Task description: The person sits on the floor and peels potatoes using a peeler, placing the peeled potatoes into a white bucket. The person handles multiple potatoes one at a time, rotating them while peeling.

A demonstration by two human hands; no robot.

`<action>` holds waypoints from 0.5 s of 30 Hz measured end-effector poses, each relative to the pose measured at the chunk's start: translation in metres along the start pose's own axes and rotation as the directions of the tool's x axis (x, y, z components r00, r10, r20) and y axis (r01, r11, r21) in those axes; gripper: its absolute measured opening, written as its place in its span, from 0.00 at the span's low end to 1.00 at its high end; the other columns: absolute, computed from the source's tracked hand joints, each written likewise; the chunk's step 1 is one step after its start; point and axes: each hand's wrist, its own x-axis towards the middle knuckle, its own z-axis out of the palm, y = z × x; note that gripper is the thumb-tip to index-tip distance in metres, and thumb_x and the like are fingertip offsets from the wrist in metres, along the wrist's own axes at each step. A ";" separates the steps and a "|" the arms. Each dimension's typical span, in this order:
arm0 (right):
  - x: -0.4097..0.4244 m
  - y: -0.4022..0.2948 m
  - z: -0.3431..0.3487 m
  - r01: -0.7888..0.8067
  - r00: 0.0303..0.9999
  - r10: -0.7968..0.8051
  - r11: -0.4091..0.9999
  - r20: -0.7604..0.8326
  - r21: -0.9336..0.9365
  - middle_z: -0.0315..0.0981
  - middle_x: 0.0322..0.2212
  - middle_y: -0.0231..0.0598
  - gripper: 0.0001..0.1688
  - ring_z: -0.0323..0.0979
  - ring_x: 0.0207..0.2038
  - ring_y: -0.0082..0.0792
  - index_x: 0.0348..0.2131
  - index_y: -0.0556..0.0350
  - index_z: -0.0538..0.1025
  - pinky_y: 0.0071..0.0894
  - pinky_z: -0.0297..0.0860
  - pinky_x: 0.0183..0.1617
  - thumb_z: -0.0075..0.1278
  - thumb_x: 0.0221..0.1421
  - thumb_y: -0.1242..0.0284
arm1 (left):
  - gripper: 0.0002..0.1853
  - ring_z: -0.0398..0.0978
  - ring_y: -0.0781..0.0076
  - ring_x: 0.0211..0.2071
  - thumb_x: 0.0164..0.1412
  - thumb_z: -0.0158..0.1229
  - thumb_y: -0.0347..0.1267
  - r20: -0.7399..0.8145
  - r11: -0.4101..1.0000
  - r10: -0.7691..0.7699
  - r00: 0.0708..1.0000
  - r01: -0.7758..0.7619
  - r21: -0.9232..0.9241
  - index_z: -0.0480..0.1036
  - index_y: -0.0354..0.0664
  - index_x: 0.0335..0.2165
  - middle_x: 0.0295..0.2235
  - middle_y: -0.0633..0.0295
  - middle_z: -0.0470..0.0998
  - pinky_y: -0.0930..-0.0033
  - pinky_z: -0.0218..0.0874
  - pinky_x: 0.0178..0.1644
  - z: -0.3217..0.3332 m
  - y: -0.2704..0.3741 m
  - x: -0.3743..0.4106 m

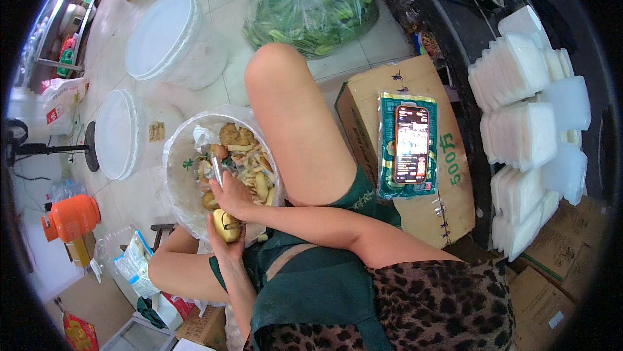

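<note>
My left hand (229,246) holds a potato (227,226), mostly pale yellow, with a dark blade part lying against it. My right hand (232,196) grips a metal-handled peeler (217,168) just above the potato, its handle pointing away from me. Both hands are over the near edge of a large bucket lined with clear plastic (174,180), between my legs. Inside it lie potato peelings (260,183), a brown potato-like lump (235,135) and a crumpled white scrap (201,136).
Two lidded white buckets (158,34) (116,134) stand left. A clear bag of green vegetables (311,10) lies ahead. Right of my leg, a cardboard box (428,219) bears a lit phone (411,144) on a green packet (386,180). Stacked white containers (518,134) stand farther right.
</note>
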 end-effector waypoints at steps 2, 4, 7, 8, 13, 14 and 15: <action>0.013 0.005 -0.001 -0.040 0.992 0.047 0.997 -0.119 0.065 0.70 0.23 0.56 0.26 0.69 0.27 0.57 0.29 0.63 0.65 0.51 0.64 0.32 0.38 0.55 0.54 | 0.20 0.73 0.64 0.33 0.55 0.51 0.50 0.068 0.997 -0.057 0.996 0.053 0.058 0.67 0.49 0.39 0.32 0.61 0.75 0.62 0.66 0.33 -0.015 0.000 0.012; 0.037 0.006 -0.013 -0.098 0.976 0.116 0.990 -0.182 0.103 0.70 0.25 0.58 0.26 0.69 0.29 0.57 0.29 0.64 0.65 0.51 0.64 0.33 0.38 0.55 0.54 | 0.20 0.74 0.66 0.31 0.55 0.50 0.50 0.091 0.981 -0.093 0.991 0.075 0.180 0.67 0.49 0.38 0.31 0.62 0.75 0.62 0.66 0.30 -0.004 -0.007 -0.003; 0.041 0.002 -0.017 -0.078 0.977 0.100 0.990 -0.186 0.121 0.70 0.26 0.58 0.26 0.69 0.31 0.57 0.30 0.64 0.66 0.52 0.64 0.34 0.38 0.55 0.54 | 0.21 0.74 0.67 0.31 0.56 0.48 0.50 0.052 0.976 -0.055 0.997 0.043 0.213 0.67 0.47 0.39 0.31 0.62 0.74 0.67 0.66 0.27 0.015 -0.010 -0.023; 0.031 -0.002 -0.011 -0.120 0.981 0.132 0.989 -0.145 0.088 0.70 0.26 0.57 0.25 0.70 0.31 0.56 0.31 0.64 0.66 0.51 0.64 0.35 0.39 0.54 0.55 | 0.21 0.74 0.66 0.31 0.56 0.48 0.51 0.024 0.981 -0.027 0.999 0.022 0.191 0.67 0.47 0.39 0.31 0.61 0.74 0.67 0.66 0.27 0.011 -0.008 -0.015; 0.024 0.000 -0.014 -0.174 0.984 0.176 0.979 -0.015 0.109 0.71 0.28 0.57 0.23 0.70 0.33 0.55 0.32 0.63 0.67 0.50 0.65 0.37 0.41 0.54 0.57 | 0.22 0.75 0.67 0.31 0.55 0.49 0.51 0.085 0.966 -0.066 0.994 0.042 0.257 0.67 0.48 0.40 0.32 0.64 0.74 0.72 0.67 0.24 0.007 -0.001 -0.009; 0.023 0.003 -0.013 -0.178 0.983 0.182 0.977 -0.026 0.119 0.71 0.28 0.56 0.23 0.71 0.33 0.55 0.32 0.63 0.67 0.51 0.65 0.37 0.40 0.54 0.57 | 0.22 0.75 0.67 0.30 0.55 0.49 0.51 0.078 0.959 -0.086 0.993 0.061 0.278 0.66 0.48 0.40 0.32 0.64 0.74 0.72 0.66 0.23 0.005 -0.001 -0.008; 0.023 0.004 -0.013 -0.176 0.983 0.182 0.976 -0.037 0.132 0.72 0.28 0.56 0.23 0.71 0.32 0.55 0.31 0.63 0.67 0.51 0.66 0.36 0.40 0.54 0.57 | 0.22 0.75 0.66 0.30 0.55 0.48 0.51 0.068 0.956 -0.107 0.992 0.084 0.282 0.67 0.47 0.40 0.31 0.63 0.74 0.70 0.67 0.23 0.004 0.002 -0.007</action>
